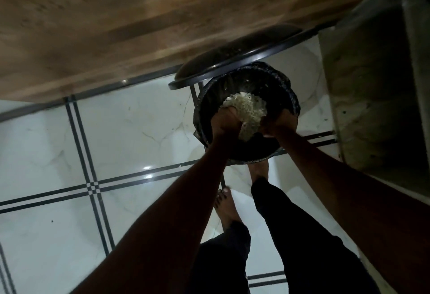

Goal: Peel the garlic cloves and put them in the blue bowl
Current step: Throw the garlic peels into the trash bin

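In the center right of the frame, both hands are reaching into a black bin (282,79) lined with a bag. The left hand (224,122) and right hand (278,122) are cupping a heap of pale garlic peels (247,108) between them, each grip curled against the pile. Bare feet are standing on the tiled floor (69,142) below.

Both bare arms reach down toward twelve o'clock, left hand (226,122) and right hand (278,122) cupped inward facing each other, fingers curled around a pale heap.
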Tool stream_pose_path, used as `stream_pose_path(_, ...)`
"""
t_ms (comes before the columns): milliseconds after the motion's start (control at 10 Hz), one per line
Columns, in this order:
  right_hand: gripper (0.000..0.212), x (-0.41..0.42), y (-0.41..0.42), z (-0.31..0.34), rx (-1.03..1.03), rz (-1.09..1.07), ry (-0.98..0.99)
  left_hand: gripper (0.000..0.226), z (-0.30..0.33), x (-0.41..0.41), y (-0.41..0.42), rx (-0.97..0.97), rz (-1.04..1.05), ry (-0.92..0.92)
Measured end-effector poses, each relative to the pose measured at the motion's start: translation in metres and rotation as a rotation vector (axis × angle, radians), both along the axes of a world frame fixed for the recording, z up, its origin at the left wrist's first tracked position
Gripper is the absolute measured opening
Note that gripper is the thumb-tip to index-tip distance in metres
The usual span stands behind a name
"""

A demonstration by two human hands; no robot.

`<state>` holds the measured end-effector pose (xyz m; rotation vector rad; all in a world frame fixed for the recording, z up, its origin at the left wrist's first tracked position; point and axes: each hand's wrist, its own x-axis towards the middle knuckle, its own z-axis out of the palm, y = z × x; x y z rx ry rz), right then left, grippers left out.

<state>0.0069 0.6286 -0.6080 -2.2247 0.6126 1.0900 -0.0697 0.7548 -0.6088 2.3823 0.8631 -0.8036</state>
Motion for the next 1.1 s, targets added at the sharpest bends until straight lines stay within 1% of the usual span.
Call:
stream_pose_path(100, 0.025, 0.001, 0.010, 0.005, -0.007, 0.189, -0.029, 0.031, 0.006, -0.002, 0.002, 0.048, -0.019, -0.023)
stream_pose_path(200, 0.031, 0.001, 0.016, 0.030, -0.049, 0.218, -0.096, 0.034, 0.023, -0.005, 0.005, 0.002, -0.043, -0.080)
stream_pose_path(300, 0.029, -0.001, 0.006, 0.054, 0.080, 0.199, -0.052, 0.036, 0.069, -0.006, 0.003, -0.033, 0.077, -0.171)
stream_pose_path(400, 0.025, -0.003, -0.006, 0.115, 0.219, 0.106, -0.023, 0.026, 0.126, -0.013, -0.007, -0.034, 0.199, -0.364)
stream_pose_path(500, 0.023, -0.010, -0.021, 0.185, 0.248, 0.191, -0.090, 0.017, 0.197, -0.025, -0.018, -0.109, 0.304, -0.532)
stream_pose_path(600, 0.021, -0.026, -0.047, 0.286, 0.281, 0.153, -0.249, 0.017, 0.289, -0.038, -0.034, -0.212, 0.330, -0.621)
stream_pose_path(700, 0.025, -0.047, -0.081, 0.378, 0.345, 0.161, -0.399, 0.013, 0.382, -0.049, -0.060, -0.306, 0.343, -0.745)
stream_pose_path(800, 0.027, -0.070, -0.120, 0.468, 0.378, 0.101, -0.550, 0.012, 0.461, -0.060, -0.096, -0.393, 0.292, -0.792)
stream_pose_path(900, 0.019, -0.096, -0.169, 0.545, 0.367, -0.004, -0.639, 0.012, 0.528, -0.068, -0.142, -0.497, 0.224, -0.836)
stream_pose_path(1000, 0.019, -0.128, -0.226, 0.601, 0.360, -0.083, -0.735, 0.012, 0.578, -0.077, -0.194, -0.595, 0.150, -0.842)
stream_pose_path(1100, 0.019, -0.160, -0.297, 0.638, 0.257, -0.130, -0.821, 0.012, 0.612, -0.088, -0.260, -0.706, 0.011, -0.826)
